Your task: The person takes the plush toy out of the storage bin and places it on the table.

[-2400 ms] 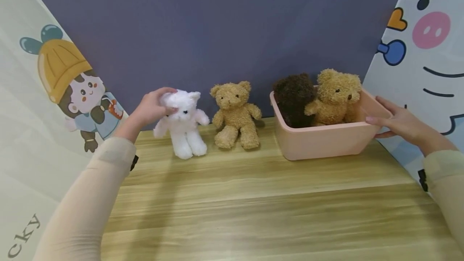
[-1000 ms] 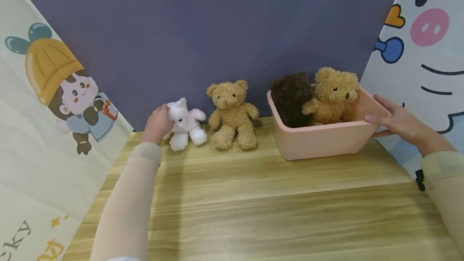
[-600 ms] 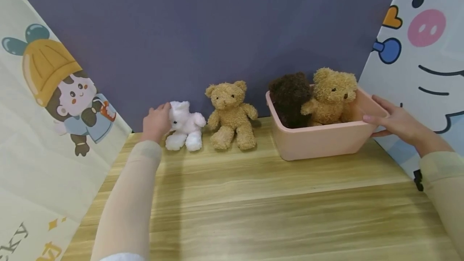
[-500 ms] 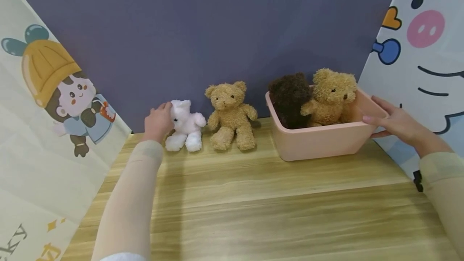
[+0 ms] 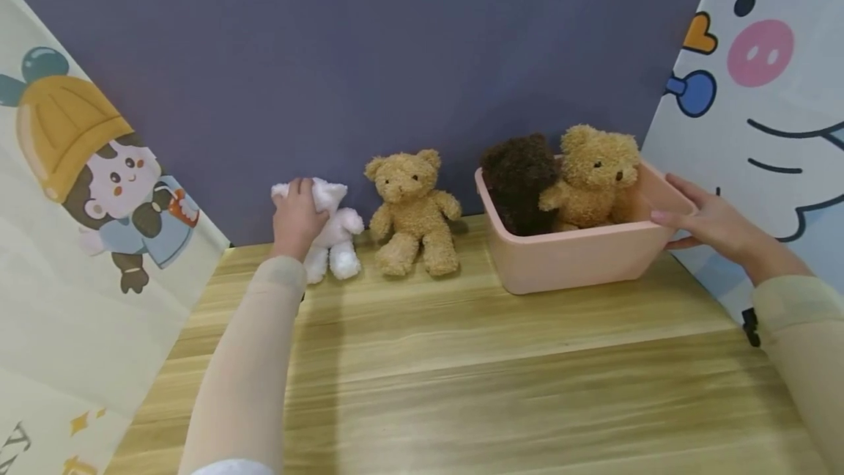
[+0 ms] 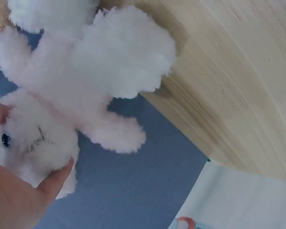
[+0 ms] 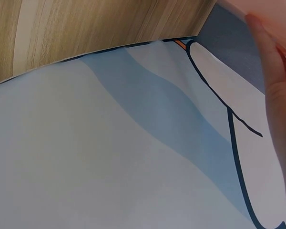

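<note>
Left grip (image 5: 300, 220): clamping on the white toy (image 5: 335, 232) by its head, left of centre in the frame. Handling: the step is probably calling for a firm but light hold, the plush likely yielding under squeezing. White toy: showing fluffy white head and legs, pale pink body and arms; whether its feet are touching the counter (image 5: 461, 372), uncertain. Loose tan bear (image 5: 414, 215): sitting mid-frame. Tub (image 5: 580, 262): pink, holding a brown bear (image 5: 521, 182) and boxed tan bear (image 5: 596, 174). Right grip (image 5: 719, 226): clamping on the tub's right end.
</note>
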{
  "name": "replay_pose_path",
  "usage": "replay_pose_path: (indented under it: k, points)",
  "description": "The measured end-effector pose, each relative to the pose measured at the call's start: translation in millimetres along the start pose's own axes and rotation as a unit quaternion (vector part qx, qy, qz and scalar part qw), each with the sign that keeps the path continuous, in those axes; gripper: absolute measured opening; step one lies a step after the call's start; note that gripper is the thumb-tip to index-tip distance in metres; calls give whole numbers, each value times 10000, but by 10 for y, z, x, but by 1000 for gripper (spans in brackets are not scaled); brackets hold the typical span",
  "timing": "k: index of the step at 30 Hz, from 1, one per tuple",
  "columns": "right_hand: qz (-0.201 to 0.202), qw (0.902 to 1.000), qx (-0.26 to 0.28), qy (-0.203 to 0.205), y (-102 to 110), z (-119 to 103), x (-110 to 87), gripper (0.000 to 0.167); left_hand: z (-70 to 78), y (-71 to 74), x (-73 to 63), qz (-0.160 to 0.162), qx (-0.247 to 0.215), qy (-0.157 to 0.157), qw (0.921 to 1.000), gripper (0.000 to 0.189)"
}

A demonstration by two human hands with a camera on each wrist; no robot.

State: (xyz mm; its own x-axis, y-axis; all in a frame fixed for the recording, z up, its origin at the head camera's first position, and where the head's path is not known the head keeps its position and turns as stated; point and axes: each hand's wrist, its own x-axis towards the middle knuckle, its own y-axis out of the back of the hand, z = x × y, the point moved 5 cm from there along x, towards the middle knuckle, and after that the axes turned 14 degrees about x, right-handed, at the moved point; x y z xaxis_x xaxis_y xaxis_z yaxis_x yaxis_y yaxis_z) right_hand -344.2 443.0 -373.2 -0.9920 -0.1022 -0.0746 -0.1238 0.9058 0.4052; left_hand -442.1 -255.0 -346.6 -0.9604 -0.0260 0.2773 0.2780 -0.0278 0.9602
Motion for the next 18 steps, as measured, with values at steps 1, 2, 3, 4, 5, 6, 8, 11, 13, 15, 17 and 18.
replay_pose_path:
  k: [1,2,3,4,5,6,8,11,13,15,17,18]
  points:
    - [-1,10000,0,-2,-2,5,5,99,8,5,-1,52,86,-30,9999,74]
    - [-7,10000,6,5,-3,9,9,99,17,6,-2,81,164,-64,9998,73]
    - [-13,10000,7,5,-2,16,14,99,27,7,-4,82,213,-88,9997,73]
    - [-9,10000,7,-2,0,14,12,99,37,8,0,70,247,-116,9996,72]
    - [-14,10000,11,0,2,12,10,100,47,10,4,56,268,-140,9995,72]
    - [-12,10000,17,-9,5,13,9,100,56,10,8,49,270,-153,9995,71]
    - [-18,10000,18,-18,7,21,18,100,60,4,11,36,247,-127,9996,71]
    - [-12,10000,9,-29,10,32,26,100,62,-8,25,51,131,-92,9999,72]
    - [-15,10000,0,-10,11,32,23,99,62,-19,36,9,91,-116,9999,75]
    - [-21,10000,1,2,10,28,20,99,61,-20,48,-87,111,-145,9998,77]
    - [-21,10000,-11,2,7,22,17,99,51,-16,59,-224,173,-145,9995,79]
    - [-19,10000,-24,-4,6,19,17,99,47,-6,61,-291,207,-138,9993,80]
